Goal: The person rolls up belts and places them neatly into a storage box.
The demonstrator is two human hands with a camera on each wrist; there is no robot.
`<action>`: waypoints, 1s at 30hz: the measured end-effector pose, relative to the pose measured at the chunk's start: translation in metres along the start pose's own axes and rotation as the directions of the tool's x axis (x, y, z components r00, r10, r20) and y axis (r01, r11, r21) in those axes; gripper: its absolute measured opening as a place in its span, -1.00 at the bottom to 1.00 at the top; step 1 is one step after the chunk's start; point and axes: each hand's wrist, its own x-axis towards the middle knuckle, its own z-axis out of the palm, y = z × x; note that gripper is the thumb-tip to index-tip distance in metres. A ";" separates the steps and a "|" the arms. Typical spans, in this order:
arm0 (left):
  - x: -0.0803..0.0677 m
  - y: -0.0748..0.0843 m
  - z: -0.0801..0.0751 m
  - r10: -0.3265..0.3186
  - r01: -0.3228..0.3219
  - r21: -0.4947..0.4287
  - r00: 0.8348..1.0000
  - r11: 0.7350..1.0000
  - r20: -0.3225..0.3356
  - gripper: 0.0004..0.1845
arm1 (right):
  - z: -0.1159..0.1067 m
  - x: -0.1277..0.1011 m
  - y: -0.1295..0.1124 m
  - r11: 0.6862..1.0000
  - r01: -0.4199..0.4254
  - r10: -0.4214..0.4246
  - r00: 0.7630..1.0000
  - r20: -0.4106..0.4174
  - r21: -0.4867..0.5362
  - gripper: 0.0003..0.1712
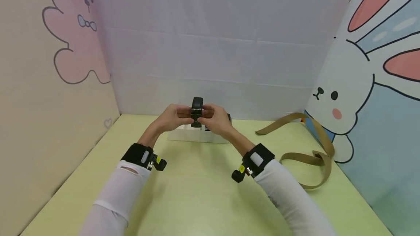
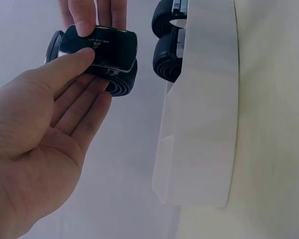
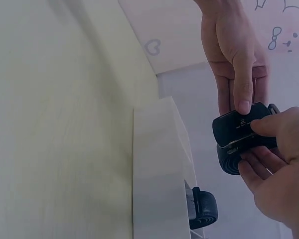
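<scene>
Tan strap (image 1: 311, 148) on rt side of green table (image 1: 197, 199).

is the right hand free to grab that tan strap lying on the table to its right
Probably not at once. The right hand and left hand both pinch the rolled black belt above the white box. The tan strap lies unobstructed on the table, so it would need to let go first.

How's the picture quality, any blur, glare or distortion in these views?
Head view: evenly lit, sharp, wide-angle bending at the edges, soft shadows under the arms. Left wrist view: washed out and pale; left hand looms large and slightly soft. Right wrist view: dim and hazy; black belt buckle reads clearly.
</scene>
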 end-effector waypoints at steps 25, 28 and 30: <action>-0.006 -0.064 0.036 -0.084 0.094 0.086 0.990 0.992 -0.115 -0.54 | 0.050 0.013 0.045 0.957 0.051 -0.059 0.998 -0.022 -0.285 -0.18; -0.007 -0.063 0.038 -0.086 0.099 0.127 0.991 0.987 -0.104 -0.58 | 0.047 0.013 0.044 0.932 0.069 -0.064 0.998 0.026 -0.356 -0.19; -0.008 -0.060 0.040 -0.080 0.095 0.158 0.992 0.983 -0.101 -0.59 | 0.044 0.013 0.041 0.921 0.078 -0.058 0.996 0.066 -0.381 -0.19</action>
